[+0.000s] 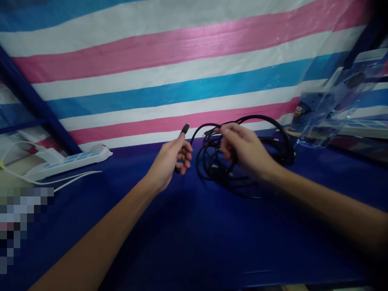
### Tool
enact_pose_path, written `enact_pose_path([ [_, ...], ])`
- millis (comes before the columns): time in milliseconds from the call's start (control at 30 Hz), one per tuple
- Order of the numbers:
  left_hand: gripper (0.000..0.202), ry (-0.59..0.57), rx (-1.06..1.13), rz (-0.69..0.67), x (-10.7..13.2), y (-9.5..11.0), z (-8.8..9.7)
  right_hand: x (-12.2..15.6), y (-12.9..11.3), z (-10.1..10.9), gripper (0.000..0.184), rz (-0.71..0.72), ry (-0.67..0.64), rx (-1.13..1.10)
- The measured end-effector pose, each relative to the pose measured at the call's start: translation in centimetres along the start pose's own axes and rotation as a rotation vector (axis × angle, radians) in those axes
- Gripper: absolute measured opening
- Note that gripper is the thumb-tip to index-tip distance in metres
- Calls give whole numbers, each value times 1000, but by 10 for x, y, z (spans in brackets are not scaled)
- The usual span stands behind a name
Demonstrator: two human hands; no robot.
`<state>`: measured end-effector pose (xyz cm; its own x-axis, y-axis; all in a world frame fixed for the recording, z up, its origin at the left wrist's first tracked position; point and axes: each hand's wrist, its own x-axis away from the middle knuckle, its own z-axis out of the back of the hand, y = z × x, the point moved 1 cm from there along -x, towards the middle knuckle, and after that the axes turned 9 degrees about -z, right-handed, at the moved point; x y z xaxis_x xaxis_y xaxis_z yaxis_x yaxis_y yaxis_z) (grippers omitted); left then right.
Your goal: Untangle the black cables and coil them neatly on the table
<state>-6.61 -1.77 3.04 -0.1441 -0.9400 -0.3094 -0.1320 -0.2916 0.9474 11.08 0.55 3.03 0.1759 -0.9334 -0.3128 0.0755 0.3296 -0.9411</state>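
Between thumb and curled fingers, my left hand point(172, 159) grips a black cable near its end. The cable's plug point(186, 128) sticks up above the thumb, its metal tip pointing up. A tangle of black cables point(212, 161) lies on the blue surface to the right. Over that tangle is my right hand point(241, 147), its fingers bent and pinched on a black cable strand. Part of the strand is hidden behind the fingers, and the hand is slightly blurred. A thicker black cable loop point(286, 139) rises behind my right hand.
On the left, a white power strip point(81, 159) carries a white charger point(50, 155) and white cords point(72, 178). Clear plastic packaging point(330, 105) stands at the right beside a dark printed box point(303, 111). Striped sheeting point(182, 81) hangs behind the blue tabletop point(194, 234).
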Motion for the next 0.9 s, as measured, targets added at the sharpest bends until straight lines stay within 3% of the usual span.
enact_pose_path([
  [133,32,22,251,187,4,-5,-17,29,0,-40,46,280,-70,735],
  [267,32,190,437,179,13,9,-33,36,3,-49,55,457,19,1312],
  [433,32,436,453,233,17,17,-34,39,9,-49,50,703,128,1463],
  [567,36,512,436,90,13,24,-20,35,18,-48,37,717,43,1478],
  [667,38,387,466,9,12,35,-11,23,26,-47,27,703,-171,1403],
  [767,38,131,434,35,15,45,-9,6,33,-39,39,608,-310,1294],
  [833,37,-40,368,74,19,49,-9,-9,36,-29,49,455,-302,1271],
  [900,34,-154,301,101,23,52,-10,-25,36,-17,55,330,-213,1311],
])
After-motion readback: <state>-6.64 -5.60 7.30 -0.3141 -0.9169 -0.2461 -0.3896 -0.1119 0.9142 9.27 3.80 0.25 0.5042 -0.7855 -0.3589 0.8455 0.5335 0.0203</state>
